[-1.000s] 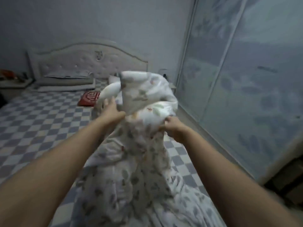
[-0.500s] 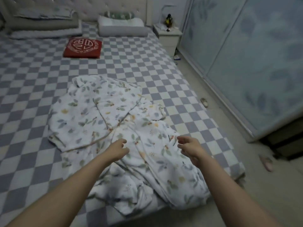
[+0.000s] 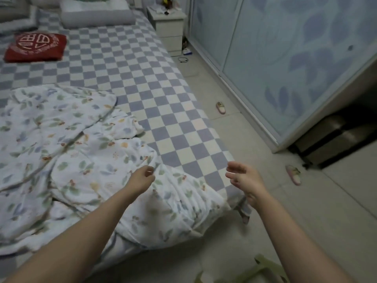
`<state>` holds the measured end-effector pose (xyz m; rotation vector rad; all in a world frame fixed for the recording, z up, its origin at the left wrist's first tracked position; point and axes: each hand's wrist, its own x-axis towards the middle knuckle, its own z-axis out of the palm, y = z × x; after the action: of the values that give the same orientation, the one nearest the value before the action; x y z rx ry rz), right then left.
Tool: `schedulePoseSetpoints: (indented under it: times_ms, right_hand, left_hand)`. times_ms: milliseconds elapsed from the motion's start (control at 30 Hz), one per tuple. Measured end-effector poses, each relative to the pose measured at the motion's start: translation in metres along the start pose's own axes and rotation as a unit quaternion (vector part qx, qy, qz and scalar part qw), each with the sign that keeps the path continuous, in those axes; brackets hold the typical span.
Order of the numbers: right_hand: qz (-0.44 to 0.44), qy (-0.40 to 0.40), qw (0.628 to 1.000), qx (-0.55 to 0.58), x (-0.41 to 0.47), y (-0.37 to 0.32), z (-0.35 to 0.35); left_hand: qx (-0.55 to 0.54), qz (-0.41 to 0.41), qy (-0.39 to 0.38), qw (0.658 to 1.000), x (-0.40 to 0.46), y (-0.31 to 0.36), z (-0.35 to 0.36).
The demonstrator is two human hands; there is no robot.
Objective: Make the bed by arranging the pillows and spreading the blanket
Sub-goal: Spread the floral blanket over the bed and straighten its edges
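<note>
Blanket (image 3: 81,160), white with a print of leaves and small fruit, lies crumpled in overlapping folds across the near part of the bed (image 3: 155,103), and its lower right corner spills over the bed's foot edge toward the floor (image 3: 265,221). The bed carries a blue and white checked sheet, bare on the far half and along the right side.

The left hand (image 3: 142,178) hovers over the blanket's right portion, just above or touching a raised fold; contact cannot be told for sure. Its fingers are loosely curled toward the palm and nothing is gripped between them. The right hand (image 3: 244,180) hangs in the air past the bed's right foot corner, apart from the blanket, over the sheet's edge and the floor. Its fingers are spread and gently bent, thumb apart from the rest, palm turned leftward, holding nothing.

At the head of the bed a long grey pillow (image 3: 98,16) lies crosswise, with another pillow (image 3: 14,15) partly in view at the upper left. A red cushion (image 3: 35,46) with a white round emblem rests flat on the sheet, well apart from the blanket. Beside the bed's head stands a pale nightstand (image 3: 168,25). 2 slippers lie on the floor, 1 slipper (image 3: 220,107) near the patterned wardrobe door (image 3: 295,58) and the other slipper (image 3: 293,174) nearer the right hand.
</note>
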<state>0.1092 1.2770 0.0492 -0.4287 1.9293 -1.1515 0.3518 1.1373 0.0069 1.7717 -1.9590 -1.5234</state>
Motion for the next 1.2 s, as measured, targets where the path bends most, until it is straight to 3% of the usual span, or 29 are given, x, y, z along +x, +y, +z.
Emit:
schedulePoseSetpoints:
  times_ms: [133, 400, 600, 800, 1200]
  right_hand:
    - [0.000, -0.028, 1.000, -0.006, 0.031, -0.002, -0.049]
    - [0.006, -0.087, 0.996, 0.013, 0.081, -0.032, -0.047]
    - [0.000, -0.034, 0.997, 0.066, 0.121, -0.067, -0.099]
    - [0.022, 0.036, 0.992, 0.123, 0.180, -0.076, -0.187]
    - [-0.030, -0.074, 0.995, 0.056, 0.302, -0.124, -0.335]
  left_hand:
    - [-0.016, 0.006, 0.009, 1.000, -0.001, 0.046, 0.052]
    - [-0.015, 0.036, 0.032, 0.999, 0.036, 0.106, 0.055]
    - [-0.026, 0.091, 0.021, 0.995, 0.085, 0.177, 0.073]
    - [-0.008, 0.121, -0.020, 0.992, 0.124, 0.259, 0.136]
    - [-0.071, 0.098, 0.025, 0.992, 0.176, 0.410, 0.276]
